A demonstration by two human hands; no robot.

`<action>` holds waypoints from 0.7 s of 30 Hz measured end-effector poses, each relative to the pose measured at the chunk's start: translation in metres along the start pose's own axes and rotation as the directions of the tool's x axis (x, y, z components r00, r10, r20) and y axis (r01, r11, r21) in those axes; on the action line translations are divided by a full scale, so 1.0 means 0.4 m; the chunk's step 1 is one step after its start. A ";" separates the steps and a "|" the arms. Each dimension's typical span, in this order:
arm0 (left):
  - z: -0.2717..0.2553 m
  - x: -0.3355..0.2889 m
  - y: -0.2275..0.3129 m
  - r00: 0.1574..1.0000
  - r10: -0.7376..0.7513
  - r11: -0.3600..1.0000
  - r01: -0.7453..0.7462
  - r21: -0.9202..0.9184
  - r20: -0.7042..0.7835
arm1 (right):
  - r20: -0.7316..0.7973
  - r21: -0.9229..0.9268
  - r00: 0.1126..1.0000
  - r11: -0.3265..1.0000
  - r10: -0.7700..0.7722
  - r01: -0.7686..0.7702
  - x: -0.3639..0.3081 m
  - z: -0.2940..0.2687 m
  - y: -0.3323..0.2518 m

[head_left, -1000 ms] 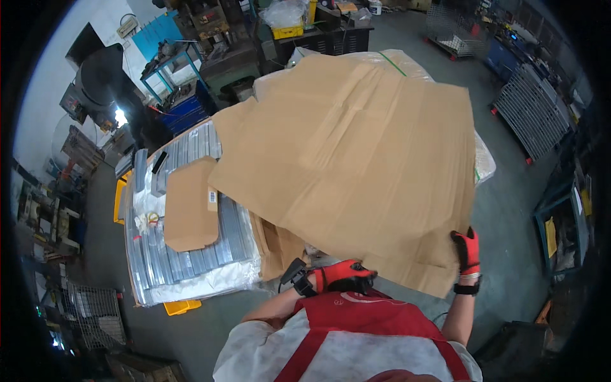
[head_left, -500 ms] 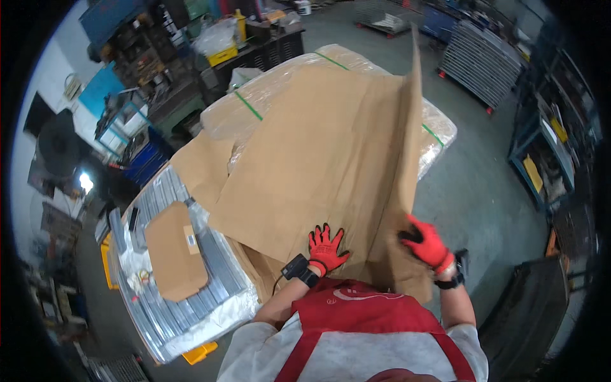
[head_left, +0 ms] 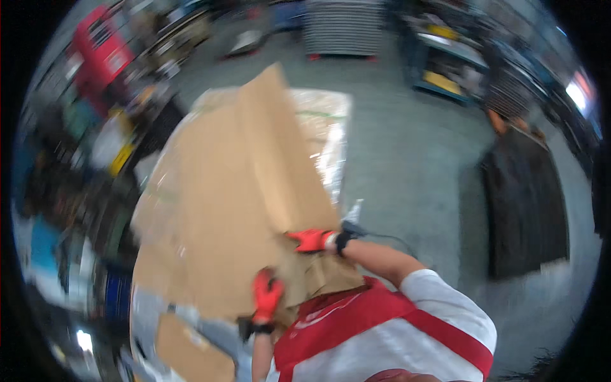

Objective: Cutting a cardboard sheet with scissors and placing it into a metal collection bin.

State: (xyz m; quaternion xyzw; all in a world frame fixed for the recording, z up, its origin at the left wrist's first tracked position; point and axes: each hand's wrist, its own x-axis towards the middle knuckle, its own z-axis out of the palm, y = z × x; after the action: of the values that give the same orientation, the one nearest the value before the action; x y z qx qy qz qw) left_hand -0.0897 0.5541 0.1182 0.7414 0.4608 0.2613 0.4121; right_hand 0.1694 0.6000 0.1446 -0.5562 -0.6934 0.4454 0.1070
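Observation:
A large brown cardboard sheet point(head_left: 210, 184) lies over a plastic-wrapped stack point(head_left: 332, 137), its right side folded up and leaning leftward as a long flap point(head_left: 270, 140). At the flap's near end, my right hand point(head_left: 310, 240), in a red and black glove, is closed on the cardboard edge. My left hand point(head_left: 267, 293), gloved alike, rests on the sheet's near part; motion smears its fingers. Crumpled brown cardboard point(head_left: 334, 274) shows between my right hand and my red apron point(head_left: 344, 302).
A smaller cardboard piece point(head_left: 188, 350) lies on grey metal strips at the lower left. Grey floor point(head_left: 407, 172) runs along the right, with a dark box-like block point(head_left: 528, 204) beyond. A slatted metal rack point(head_left: 342, 28) and a blue shelf cart point(head_left: 445, 67) stand farther back.
The view has swung to the right. The upright flap has tipped over to the left, with my right hand moving along with it. My left hand's spread fingers are now blurred.

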 end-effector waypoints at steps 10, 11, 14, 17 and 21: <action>-0.335 0.127 -0.095 0.884 -0.240 0.774 0.424 0.470 -0.401 | -0.403 -0.110 0.914 0.994 -0.048 0.004 -0.030 0.044 0.066; -0.343 0.138 -0.088 0.894 -0.265 0.785 0.418 0.458 -0.362 | -0.387 -0.022 0.922 0.999 0.019 -0.030 -0.040 0.035 0.039; -0.381 0.150 -0.053 0.910 -0.323 0.836 0.403 0.372 -0.259 | -0.426 0.047 0.905 0.999 0.011 0.010 -0.037 0.039 0.045; -0.410 0.155 -0.005 0.916 -0.381 0.894 0.400 0.201 -0.128 | -0.466 0.119 0.885 0.992 0.020 0.040 -0.065 0.030 0.065; -0.502 0.109 0.047 0.862 -0.494 0.846 0.506 -0.167 0.111 | -0.497 0.454 0.863 0.874 0.088 0.172 -0.088 0.003 0.050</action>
State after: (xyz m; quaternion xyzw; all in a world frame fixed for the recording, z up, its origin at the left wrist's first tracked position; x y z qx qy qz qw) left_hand -0.2156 0.6631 0.2398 0.5607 0.5976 0.1640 0.5492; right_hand 0.1946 0.5687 0.1414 -0.5924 -0.5197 0.4410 0.4296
